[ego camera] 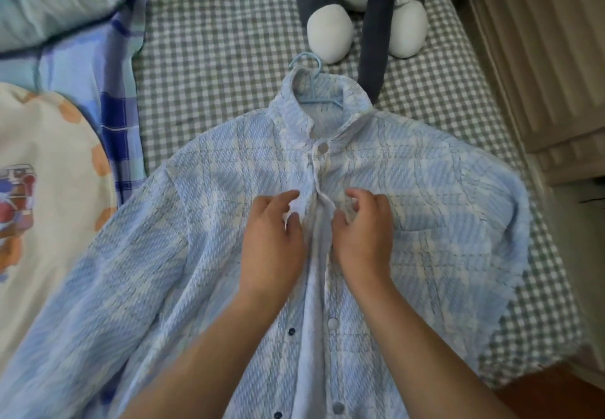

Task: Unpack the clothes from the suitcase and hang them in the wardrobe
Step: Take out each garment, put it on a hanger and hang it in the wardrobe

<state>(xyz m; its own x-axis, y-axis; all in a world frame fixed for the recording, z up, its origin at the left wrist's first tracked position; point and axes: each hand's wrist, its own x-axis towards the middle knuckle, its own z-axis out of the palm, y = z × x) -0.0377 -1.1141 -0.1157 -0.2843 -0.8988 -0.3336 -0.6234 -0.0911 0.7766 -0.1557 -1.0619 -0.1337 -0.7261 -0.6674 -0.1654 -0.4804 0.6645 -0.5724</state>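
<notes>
On the grey-and-white checked bed cover, seen from the head camera, a pale blue and white plaid woven shirt lies face up with a light blue plastic hanger already inside its collar. The left hand pinches one front edge and the right hand pinches the other, around the second snap. This shirt looks light, soft and floppy; it would likely slide off unless carried by the hanger hook. No brand, label or readable writing shows on it.
</notes>
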